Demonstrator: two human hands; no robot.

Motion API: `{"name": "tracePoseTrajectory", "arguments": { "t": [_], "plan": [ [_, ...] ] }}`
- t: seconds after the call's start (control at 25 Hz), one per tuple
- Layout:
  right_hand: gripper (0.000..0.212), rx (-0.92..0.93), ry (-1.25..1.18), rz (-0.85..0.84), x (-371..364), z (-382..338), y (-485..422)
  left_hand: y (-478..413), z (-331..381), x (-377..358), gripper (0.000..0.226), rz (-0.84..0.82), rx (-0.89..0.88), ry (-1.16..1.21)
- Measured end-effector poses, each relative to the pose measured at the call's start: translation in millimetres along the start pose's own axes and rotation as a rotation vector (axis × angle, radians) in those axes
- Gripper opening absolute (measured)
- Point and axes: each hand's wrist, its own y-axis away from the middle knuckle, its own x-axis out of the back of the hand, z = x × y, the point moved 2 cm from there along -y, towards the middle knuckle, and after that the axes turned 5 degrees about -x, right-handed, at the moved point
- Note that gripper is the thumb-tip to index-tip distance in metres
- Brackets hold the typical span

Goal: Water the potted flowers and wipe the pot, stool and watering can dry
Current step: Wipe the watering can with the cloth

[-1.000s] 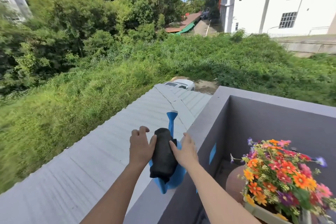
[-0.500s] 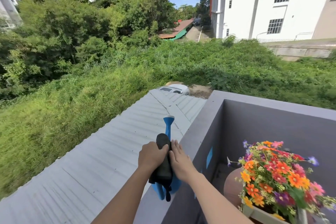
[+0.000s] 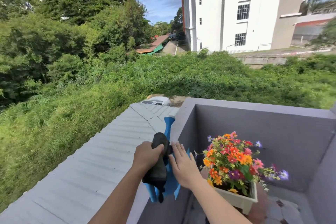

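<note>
A blue watering can (image 3: 169,183) rests on the grey parapet ledge (image 3: 183,114), its spout pointing away from me. A dark cloth (image 3: 158,167) lies bunched on top of the can. My left hand (image 3: 148,156) is closed around the cloth's upper part. My right hand (image 3: 182,163) is flat against the can's right side, fingers apart. To the right, colourful flowers (image 3: 234,160) fill a pale rectangular pot (image 3: 240,201). The pot stands on a brown stool (image 3: 260,209), mostly hidden under it.
Grey parapet walls (image 3: 272,132) enclose the balcony corner around the pot. Beyond the ledge lies a corrugated metal roof (image 3: 101,160), then a grassy slope, trees and a white building (image 3: 236,9). A white car (image 3: 158,101) is parked below.
My left hand has closed on the cloth and squeezed it into a narrower bunch on the can. My right hand has slid to the can's right side. The view has swung right.
</note>
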Motion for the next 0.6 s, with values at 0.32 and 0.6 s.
{"name": "tracePoseTrajectory", "arguments": {
  "t": [0.32, 0.6],
  "plan": [
    [0.062, -0.017, 0.244, 0.372, 179.0, 38.7, 86.4, 61.1, 181.6, -8.0, 0.033, 0.02, -0.264, 0.141],
    [0.049, -0.274, 0.264, 0.462, 276.9, 134.0, 189.9, 125.1, 292.3, -99.3, 0.035, -0.187, -0.343, 0.34]
  ]
}}
